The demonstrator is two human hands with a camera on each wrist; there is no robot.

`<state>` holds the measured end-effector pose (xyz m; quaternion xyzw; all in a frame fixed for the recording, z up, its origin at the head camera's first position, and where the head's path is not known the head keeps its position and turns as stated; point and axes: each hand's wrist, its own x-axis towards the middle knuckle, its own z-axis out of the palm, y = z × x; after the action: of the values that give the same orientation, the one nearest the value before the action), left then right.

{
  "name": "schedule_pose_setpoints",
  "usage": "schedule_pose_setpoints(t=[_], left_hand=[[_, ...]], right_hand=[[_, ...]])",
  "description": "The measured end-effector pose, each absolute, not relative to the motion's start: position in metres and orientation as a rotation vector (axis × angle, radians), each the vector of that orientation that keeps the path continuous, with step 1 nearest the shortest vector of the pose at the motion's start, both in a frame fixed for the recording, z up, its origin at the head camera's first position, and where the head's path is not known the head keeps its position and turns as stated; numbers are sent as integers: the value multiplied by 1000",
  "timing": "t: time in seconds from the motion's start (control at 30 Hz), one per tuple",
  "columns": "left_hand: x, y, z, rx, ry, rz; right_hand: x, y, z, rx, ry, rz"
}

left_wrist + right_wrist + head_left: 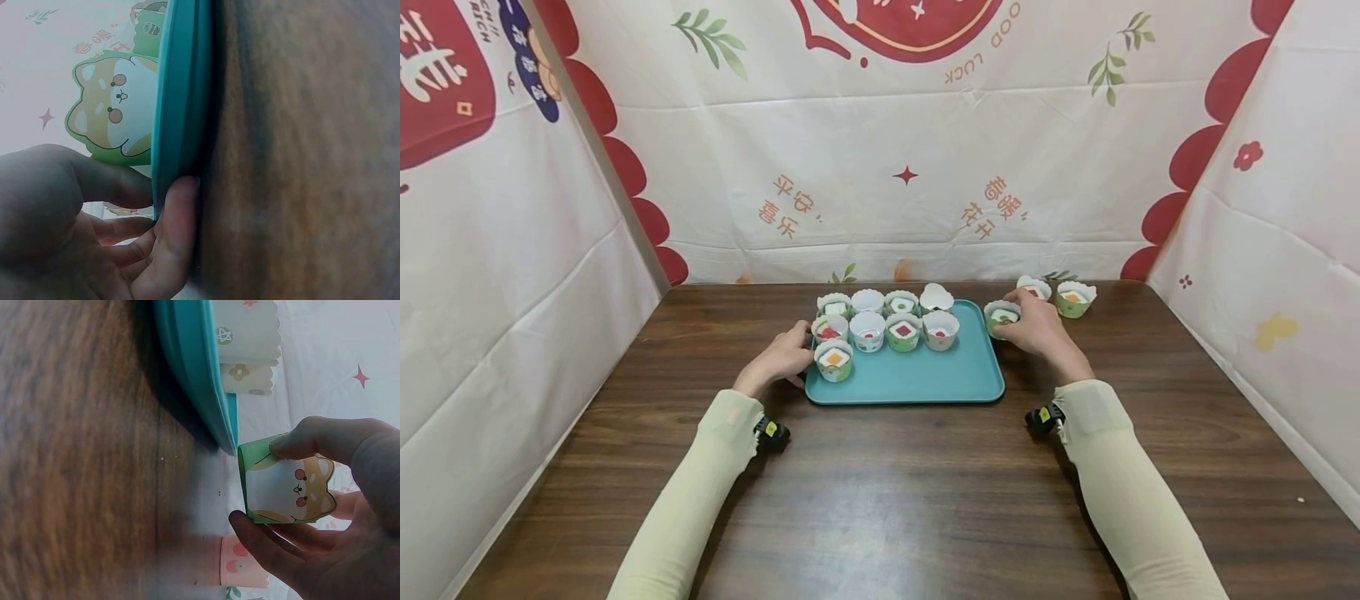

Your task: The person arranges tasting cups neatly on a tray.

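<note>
A teal tray (917,379) lies on the table, with several paper cups in rows along its back and left. At its left edge my left hand (781,357) pinches the rim; the left wrist view shows fingers on both sides of the rim (175,119). Beside it stands a green cup (835,367) with a white and orange piece inside. My right hand (1037,327) holds another green cup (284,487) with a dog print between thumb and fingers. That cup is close to the tray's right edge, with its opening up.
Behind my right hand are two more cups, a pink-sided one (240,562) and a green one with an orange piece (1075,300). The brown wooden table (880,500) meets printed cloth walls (895,183) at the back and sides.
</note>
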<state>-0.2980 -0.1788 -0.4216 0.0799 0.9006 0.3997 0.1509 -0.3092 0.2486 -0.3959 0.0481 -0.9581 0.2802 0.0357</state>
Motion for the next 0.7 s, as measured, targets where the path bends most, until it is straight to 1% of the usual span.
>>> schedule_pose_setpoints(t=[0.7], left_hand=[[-298,-180,-422,252,2588,1154]], right_hand=[[-310,241,-393,185,-2938,858]])
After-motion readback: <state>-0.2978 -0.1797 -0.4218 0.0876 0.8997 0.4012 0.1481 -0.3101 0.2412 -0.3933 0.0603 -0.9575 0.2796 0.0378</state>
